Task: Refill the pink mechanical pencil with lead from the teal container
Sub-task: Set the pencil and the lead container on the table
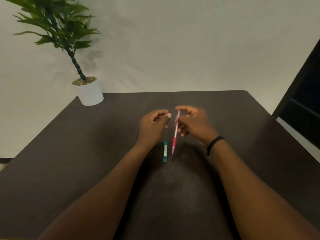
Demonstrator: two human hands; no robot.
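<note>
Head view shows our right hand pinching the pink pencil mid-counter; left hand curled, seemingly empty; teal container just beside; keep pencil steady.

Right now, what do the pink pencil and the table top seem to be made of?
The pink pencil looks like translucent plastic: its upper barrel lets light through, while the grip near the tip is denser pink, perhaps rubber. The table top looks like dark brown laminate or painted wood, matte, with faint smudges only.

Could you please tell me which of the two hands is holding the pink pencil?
The right hand, the one with the black wristband, holds the pink pencil; the left hand does not.
</note>
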